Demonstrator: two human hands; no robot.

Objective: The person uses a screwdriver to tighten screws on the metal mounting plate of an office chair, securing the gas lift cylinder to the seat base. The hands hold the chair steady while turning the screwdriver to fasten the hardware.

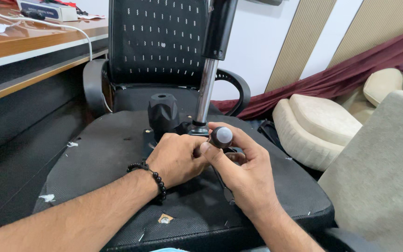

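An upturned chair seat (117, 186), its black fabric underside facing up, fills the middle of the view; every place below is told from it. At its centre the right hand (243, 172) is closed round a tool handle with a round grey-and-black cap (221, 137), thumb and fingers wrapped about the shaft, cap upward; the left hand (178, 158), with a black bead bracelet (152, 179) at the wrist, lies curled on the seat's centre just beside it, fingers bent down against the metal plate there; what they pinch, if anything, cannot be told. Just beyond the hands a black ribbed knob (163, 112) stands on the seat; beside it a chrome gas cylinder (206, 88) rises upright. Behind the seat stands a black mesh office chair (159, 42); to its left a wooden bench (29, 42); to its right cream cushions (318, 126).
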